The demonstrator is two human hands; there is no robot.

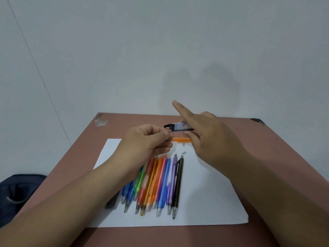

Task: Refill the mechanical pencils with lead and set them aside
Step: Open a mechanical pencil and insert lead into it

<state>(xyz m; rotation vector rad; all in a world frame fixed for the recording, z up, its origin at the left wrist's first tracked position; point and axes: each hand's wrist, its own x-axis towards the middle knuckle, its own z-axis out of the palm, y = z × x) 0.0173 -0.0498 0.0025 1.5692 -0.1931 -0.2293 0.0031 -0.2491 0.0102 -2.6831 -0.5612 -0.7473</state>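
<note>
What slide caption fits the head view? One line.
Right hand holds a lead case, left hand pinching beside it, above pencils.

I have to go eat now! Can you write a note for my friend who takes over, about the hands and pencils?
Right hand: holds the lead case above the table, forefinger sticking out.
Left hand: fingertips pinched together at the case's open end; lead too thin to see.
Pencils: a row on the white paper. An orange pencil lies apart, with two small caps beside it.
Done: case open.
Left: cannot tell which pencils hold lead; fill, cap, set aside.
</note>
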